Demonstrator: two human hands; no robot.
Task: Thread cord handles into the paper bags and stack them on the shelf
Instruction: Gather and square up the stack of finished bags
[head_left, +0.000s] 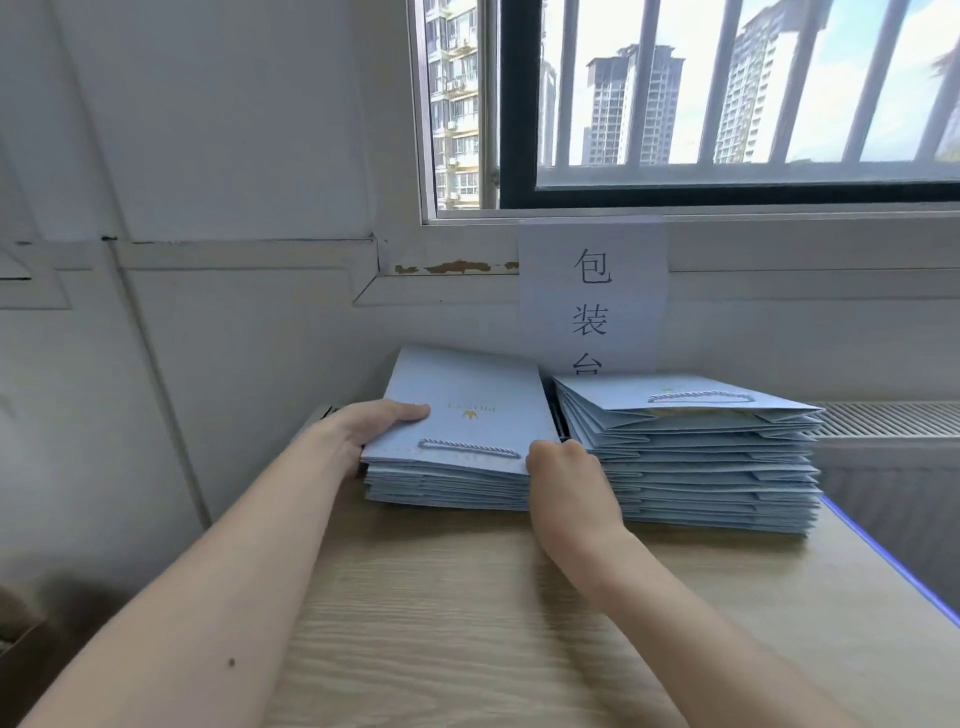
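Left hand (375, 427) grips the top bag (480, 387) by its left edge, thumb above. Right hand (567, 480) pinches its near right corner, atop the left stack (447, 489).

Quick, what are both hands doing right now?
Left hand: holds the top bag by its left edge, thumb on top.
Right hand: grips the same bag's near right corner.

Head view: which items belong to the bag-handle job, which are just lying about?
Job: top light-blue flat paper bag with grey cord handle, held by left grip and right grip; left stack of blue bags; right stack of blue bags; light wooden shelf top.
Lying about: white paper sign with black characters; white ribbed radiator; barred window.
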